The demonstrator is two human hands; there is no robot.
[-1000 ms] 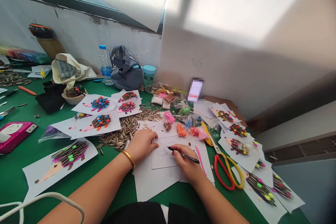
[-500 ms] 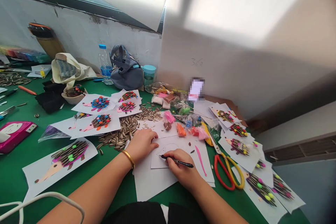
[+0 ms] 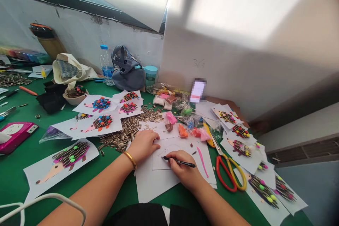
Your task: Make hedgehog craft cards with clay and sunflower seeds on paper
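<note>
Between the fingers of my right hand (image 3: 183, 169) is a black pen (image 3: 185, 164), its tip on a small white sheet (image 3: 159, 165). Faint curved pencil-thin lines show on that sheet. My left hand (image 3: 145, 146), with a gold bangle at the wrist, lies flat with fingers stretched out at the sheet's left edge. Larger white paper (image 3: 148, 187) lies underneath. A strip of pink clay (image 3: 202, 162) rests on the paper right of the pen. Sunflower seeds (image 3: 124, 134) are heaped just beyond my left hand.
Scissors (image 3: 226, 173) with red and yellow handles lie to the right. Hedgehog pictures (image 3: 62, 166) made with seeds and clay lie on both sides. Bagged clay (image 3: 182, 130), a phone (image 3: 197, 91), a grey bag (image 3: 128, 70) and a water bottle (image 3: 106, 67) stand or lie behind.
Almost nothing differs. The pen and both hands stay in nearly the same place, and the view has shifted very slightly.
</note>
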